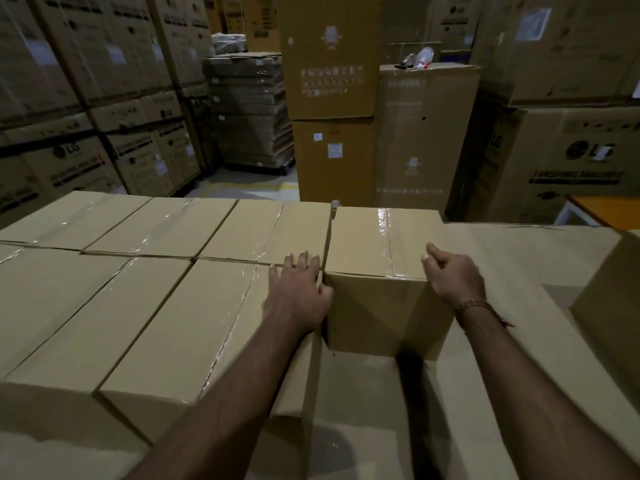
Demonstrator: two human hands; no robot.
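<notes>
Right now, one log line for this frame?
left hand: flat on neighbouring box, thumb against end box | right hand: at end box's right top edge

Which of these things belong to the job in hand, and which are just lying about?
In the job: small tape-sealed brown cardboard box; left hand and right hand at its two sides; matching taped brown boxes packed alongside.
Lying about: tall brown cartons behind; printed washing-machine cartons; stacked flat cardboard sheets.
</notes>
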